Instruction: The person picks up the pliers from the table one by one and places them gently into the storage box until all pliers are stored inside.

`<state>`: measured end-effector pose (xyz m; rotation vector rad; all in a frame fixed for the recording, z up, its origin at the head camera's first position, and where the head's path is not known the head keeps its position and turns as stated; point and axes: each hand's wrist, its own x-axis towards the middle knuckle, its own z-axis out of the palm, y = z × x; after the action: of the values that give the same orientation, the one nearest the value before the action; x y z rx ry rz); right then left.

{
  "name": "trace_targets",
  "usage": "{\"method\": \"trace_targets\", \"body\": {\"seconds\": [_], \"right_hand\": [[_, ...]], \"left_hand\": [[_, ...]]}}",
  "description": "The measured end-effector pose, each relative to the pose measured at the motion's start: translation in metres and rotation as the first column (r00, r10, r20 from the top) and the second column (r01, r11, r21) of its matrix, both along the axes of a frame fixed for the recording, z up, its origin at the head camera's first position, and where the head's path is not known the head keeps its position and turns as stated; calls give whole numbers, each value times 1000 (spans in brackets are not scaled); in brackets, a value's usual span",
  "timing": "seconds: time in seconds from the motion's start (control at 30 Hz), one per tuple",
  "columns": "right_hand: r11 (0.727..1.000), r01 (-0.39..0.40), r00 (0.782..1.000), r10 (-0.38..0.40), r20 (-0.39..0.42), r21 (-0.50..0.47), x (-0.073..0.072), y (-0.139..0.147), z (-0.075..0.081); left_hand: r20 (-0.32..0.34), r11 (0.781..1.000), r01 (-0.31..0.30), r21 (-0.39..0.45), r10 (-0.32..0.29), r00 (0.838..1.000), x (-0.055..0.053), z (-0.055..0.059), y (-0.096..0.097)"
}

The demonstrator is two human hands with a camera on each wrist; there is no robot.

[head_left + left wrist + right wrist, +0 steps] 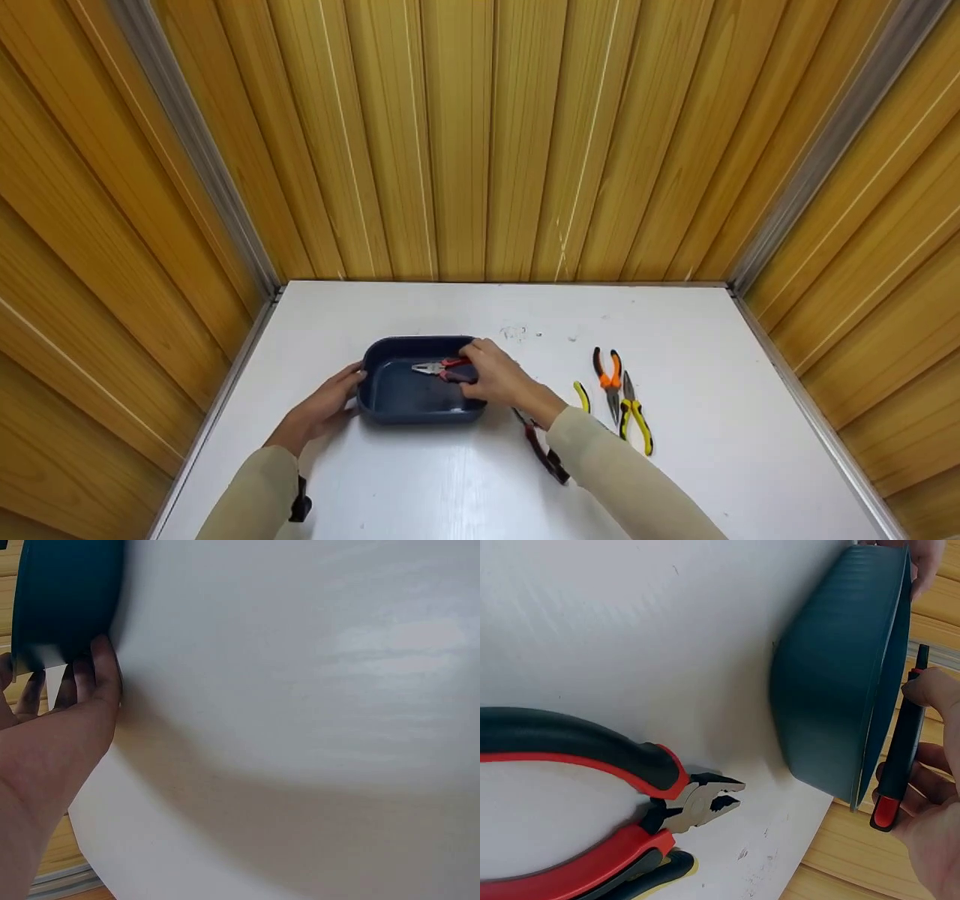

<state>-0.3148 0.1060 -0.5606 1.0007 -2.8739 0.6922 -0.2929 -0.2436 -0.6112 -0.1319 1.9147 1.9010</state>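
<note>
Above the dark-blue tub [420,416], right grip [499,375] closed around red-and-black pliers [452,370].

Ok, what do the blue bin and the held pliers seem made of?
Blue bin: likely satin plastic; smooth, evenly coloured, soft sheen.
Pliers in the right hand: jaws look like bare metal, silvery and bright; handles probably plastic or rubber, fairly matte, coloured dark and red.

- Head view: the right hand [495,373] covers the handle ends of the held pliers [451,371].
- The right sleeve [630,480] hides all but one handle of a yellow tool [582,397].
- Left wrist view: the frame crops the tray [67,596] and left hand [71,720].
- Specks [516,331]: too small to tell.
</note>
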Motion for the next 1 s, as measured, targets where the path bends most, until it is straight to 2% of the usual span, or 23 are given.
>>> {"method": "trace_targets", "body": {"seconds": [0.23, 0.57, 0.7, 1.0], "right_hand": [[1000, -14, 1000, 14, -21, 1, 3, -7, 0], [1000, -7, 1000, 7, 10, 13, 6, -13, 1], [1000, 0, 1000, 0, 23, 18, 7, -16, -1], [1000, 5, 1000, -5, 23, 6, 8, -23, -12]], "left_hand": [[-14, 1000, 0, -2, 0, 1000, 0, -3, -1], [0, 1000, -5, 3, 5, 1000, -1, -4, -1], [-2, 1000, -15, 9, 15, 1000, -1, -5, -1], [7, 1000, 5, 13, -5, 1000, -1, -2, 0]]}}
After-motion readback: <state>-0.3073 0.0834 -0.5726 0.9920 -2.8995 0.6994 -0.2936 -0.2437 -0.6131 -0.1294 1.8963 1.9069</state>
